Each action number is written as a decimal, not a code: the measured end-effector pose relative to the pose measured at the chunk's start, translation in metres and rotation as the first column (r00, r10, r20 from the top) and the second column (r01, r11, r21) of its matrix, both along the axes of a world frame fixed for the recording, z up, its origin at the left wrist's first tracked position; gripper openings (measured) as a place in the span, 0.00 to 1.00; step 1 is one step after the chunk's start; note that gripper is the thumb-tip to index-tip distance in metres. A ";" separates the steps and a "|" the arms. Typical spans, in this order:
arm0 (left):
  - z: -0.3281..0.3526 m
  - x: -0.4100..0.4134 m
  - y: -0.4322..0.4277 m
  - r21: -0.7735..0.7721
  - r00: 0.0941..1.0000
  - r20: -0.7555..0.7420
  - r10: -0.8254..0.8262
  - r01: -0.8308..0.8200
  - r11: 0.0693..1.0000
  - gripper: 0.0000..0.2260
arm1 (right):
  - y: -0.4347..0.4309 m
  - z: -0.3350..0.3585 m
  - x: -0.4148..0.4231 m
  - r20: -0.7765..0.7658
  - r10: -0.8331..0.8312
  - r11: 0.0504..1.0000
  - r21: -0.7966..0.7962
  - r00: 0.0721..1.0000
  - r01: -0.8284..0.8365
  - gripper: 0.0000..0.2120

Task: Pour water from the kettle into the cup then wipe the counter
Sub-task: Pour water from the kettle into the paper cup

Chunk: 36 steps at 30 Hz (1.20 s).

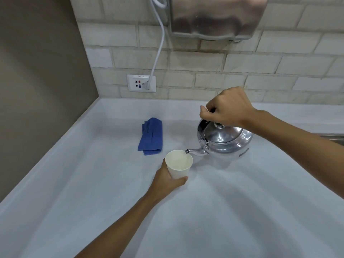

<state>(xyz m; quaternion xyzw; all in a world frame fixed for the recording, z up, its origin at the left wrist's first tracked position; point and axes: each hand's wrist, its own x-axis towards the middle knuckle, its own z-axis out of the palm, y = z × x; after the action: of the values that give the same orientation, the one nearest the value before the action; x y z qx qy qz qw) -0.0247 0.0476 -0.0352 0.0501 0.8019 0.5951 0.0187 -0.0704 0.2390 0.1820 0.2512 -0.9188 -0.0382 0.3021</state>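
now your right hand (226,107) closed on kettle (226,139) handle, kettle tipped, spout tip pointing toward your left hand, sitting just over far rim of cup (179,163). left hand (168,180) wrapped round cup's lower wall, cup upright, near spout. spout axis runs from right hand toward left; keep tip inside rim. flow hard to see. blue cloth (151,135) folded on desk (242,211), beyond left hand, nearer left than right; likely left-hand pickup for wiping.

A pale brick-tiled wall (242,64) runs along the far side, carrying a socket (141,83) with a white cord (158,51) and a steel appliance (216,15); a taupe wall (37,81) stands left.
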 end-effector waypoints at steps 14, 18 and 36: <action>-0.001 -0.001 0.000 0.002 1.000 -0.014 -0.016 0.016 1.000 0.32 | -0.014 0.014 0.009 -0.012 0.024 0.988 0.154 1.000 -0.022 0.20; 0.000 0.000 -0.001 0.012 1.000 -0.012 -0.025 0.025 1.000 0.32 | -0.017 0.017 0.010 -0.019 0.031 0.983 0.183 0.999 -0.027 0.20; 0.002 0.002 -0.001 0.015 1.000 0.003 -0.023 0.023 1.000 0.34 | -0.013 0.027 0.010 -0.040 0.056 0.975 0.217 0.998 -0.046 0.20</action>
<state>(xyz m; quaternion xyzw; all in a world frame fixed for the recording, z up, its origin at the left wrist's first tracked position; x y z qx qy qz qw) -0.0232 0.0470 -0.0328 0.0582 0.7968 0.6008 0.0265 -0.0601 0.2261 0.2086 0.3051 -0.8953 -0.1359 0.2948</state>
